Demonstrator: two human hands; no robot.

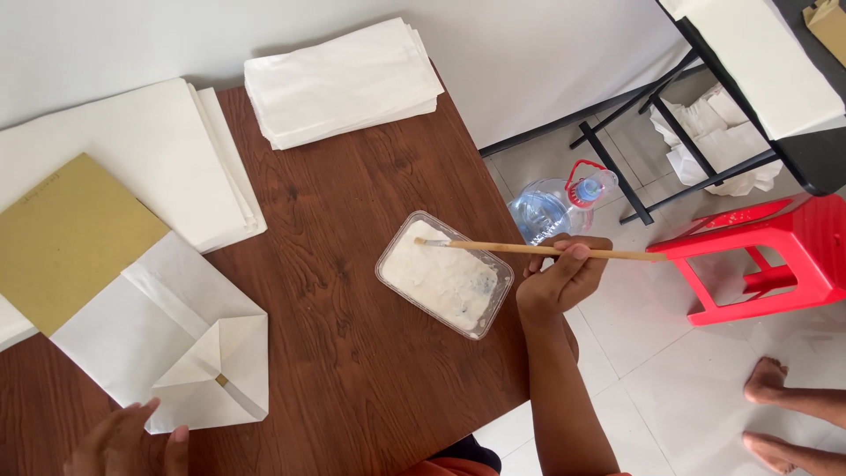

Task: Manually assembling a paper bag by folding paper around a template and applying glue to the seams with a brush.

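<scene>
A thin wooden brush (538,250) is pinched in the closed fingers of the right hand (560,278), its tip dipped in the paste tub (444,274) at the table's right edge, while the folded paper bag (189,348) near the front-left corner is pressed by the flat, open left hand (128,441); the tub could be nudged off by a careless stroke.

Single head-worn view, looking steeply down from above onto brown wooden table (352,264), close range. Table fills left and centre; tiled floor (670,370) shows at right. No second view to share.
</scene>
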